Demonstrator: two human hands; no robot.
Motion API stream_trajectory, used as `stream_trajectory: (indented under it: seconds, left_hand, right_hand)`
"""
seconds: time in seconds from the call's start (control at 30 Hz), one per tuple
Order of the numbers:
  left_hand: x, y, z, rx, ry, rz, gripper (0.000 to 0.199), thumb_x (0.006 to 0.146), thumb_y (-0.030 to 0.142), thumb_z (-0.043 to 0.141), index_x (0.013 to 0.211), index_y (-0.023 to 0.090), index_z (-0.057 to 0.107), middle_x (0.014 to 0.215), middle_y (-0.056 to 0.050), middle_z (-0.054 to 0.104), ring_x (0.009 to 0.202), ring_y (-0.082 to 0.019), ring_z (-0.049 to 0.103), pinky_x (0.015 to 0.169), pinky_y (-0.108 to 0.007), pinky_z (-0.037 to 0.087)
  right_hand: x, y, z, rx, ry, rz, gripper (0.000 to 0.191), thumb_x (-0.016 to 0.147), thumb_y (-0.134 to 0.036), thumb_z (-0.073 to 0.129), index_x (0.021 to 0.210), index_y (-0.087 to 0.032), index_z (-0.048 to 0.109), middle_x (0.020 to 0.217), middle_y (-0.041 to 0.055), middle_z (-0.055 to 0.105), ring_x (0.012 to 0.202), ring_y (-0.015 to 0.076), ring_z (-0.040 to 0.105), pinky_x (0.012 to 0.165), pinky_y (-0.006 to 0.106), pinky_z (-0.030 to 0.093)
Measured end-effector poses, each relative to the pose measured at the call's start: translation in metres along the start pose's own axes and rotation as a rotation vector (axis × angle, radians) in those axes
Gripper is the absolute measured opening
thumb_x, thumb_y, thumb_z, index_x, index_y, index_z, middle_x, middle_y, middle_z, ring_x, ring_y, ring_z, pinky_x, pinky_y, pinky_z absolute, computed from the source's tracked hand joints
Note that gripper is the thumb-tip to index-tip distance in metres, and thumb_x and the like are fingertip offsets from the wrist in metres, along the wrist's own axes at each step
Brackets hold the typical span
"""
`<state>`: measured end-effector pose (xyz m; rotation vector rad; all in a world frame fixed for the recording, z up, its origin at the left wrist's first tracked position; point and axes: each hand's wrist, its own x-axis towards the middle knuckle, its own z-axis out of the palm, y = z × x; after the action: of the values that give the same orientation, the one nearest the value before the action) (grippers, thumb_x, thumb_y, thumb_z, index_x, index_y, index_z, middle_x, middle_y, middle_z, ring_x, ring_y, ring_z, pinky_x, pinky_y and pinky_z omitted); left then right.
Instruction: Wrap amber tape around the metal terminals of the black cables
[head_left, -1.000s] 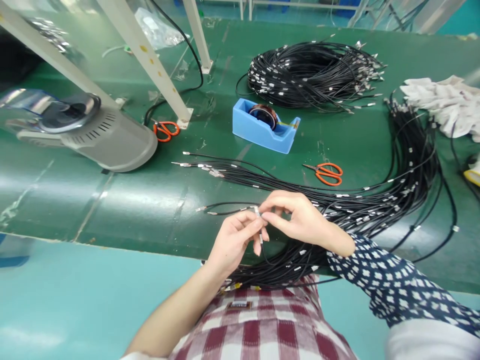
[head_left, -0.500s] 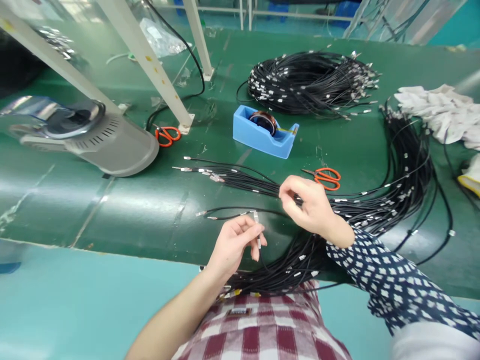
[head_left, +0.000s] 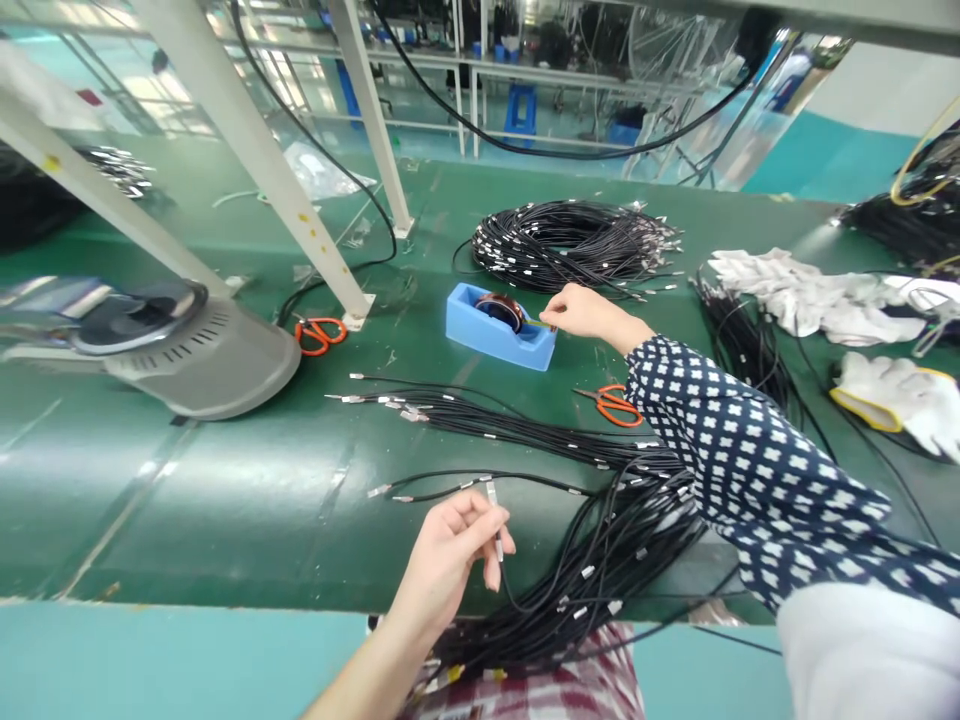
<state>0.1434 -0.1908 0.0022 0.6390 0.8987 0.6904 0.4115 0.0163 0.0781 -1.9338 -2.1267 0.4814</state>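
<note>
My left hand (head_left: 461,540) pinches the end of a black cable near its white label (head_left: 492,492), above the green table. My right hand (head_left: 581,312) is at the cutting end of the blue tape dispenser (head_left: 491,340), its fingertips closed on the end of the amber tape (head_left: 536,323). The tape roll (head_left: 501,310) sits in the dispenser. Left of my forearm lie orange-handled scissors (head_left: 615,405). A bundle of black cables (head_left: 450,412) stretches across the table, and a looser bundle (head_left: 600,560) hangs over the front edge onto my lap.
A coil of black cables (head_left: 570,245) lies behind the dispenser. White gloves (head_left: 802,295) and more cables are at the right. On the left stand a grey device (head_left: 210,365), a second pair of orange scissors (head_left: 321,336) and white metal posts (head_left: 277,170).
My right hand has moved from the cable bundle up to the tape dispenser and taken hold of the tape end. The view has tilted upward. My left hand keeps its cable end.
</note>
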Motion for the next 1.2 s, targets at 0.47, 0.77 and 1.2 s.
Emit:
stream_trajectory:
  seconds: [0.47, 0.77, 1.2]
  left_hand:
    - [0.001, 0.002, 0.003, -0.001, 0.008, -0.019, 0.037, 0.072, 0.039, 0.079, 0.07, 0.015, 0.051, 0.058, -0.003, 0.068, 0.032, -0.007, 0.051, 0.036, -0.016, 0.034]
    - [0.002, 0.003, 0.003, 0.01, -0.002, -0.027, 0.035, 0.074, 0.037, 0.078, 0.072, 0.015, 0.051, 0.058, -0.002, 0.067, 0.033, -0.007, 0.051, 0.036, -0.016, 0.034]
    - [0.002, 0.004, 0.006, 0.015, -0.003, -0.038, 0.037, 0.072, 0.039, 0.079, 0.07, 0.014, 0.053, 0.057, -0.003, 0.067, 0.033, -0.007, 0.05, 0.035, -0.016, 0.035]
  right_hand:
    - [0.02, 0.008, -0.006, 0.255, -0.196, 0.13, 0.005, 0.07, -0.016, 0.071, 0.068, -0.016, 0.075, 0.083, 0.0041, 0.075, 0.086, 0.0197, 0.066, 0.081, 0.027, 0.05]
    - [0.005, 0.017, -0.017, 0.221, -0.231, 0.19, 0.008, 0.075, -0.022, 0.071, 0.071, -0.016, 0.074, 0.083, 0.0062, 0.072, 0.08, 0.02, 0.062, 0.07, 0.028, 0.046]
    - [-0.004, 0.036, 0.001, 0.33, -0.14, 0.123, 0.012, 0.072, -0.025, 0.067, 0.069, -0.015, 0.073, 0.069, 0.0036, 0.066, 0.067, 0.0145, 0.056, 0.061, 0.024, 0.042]
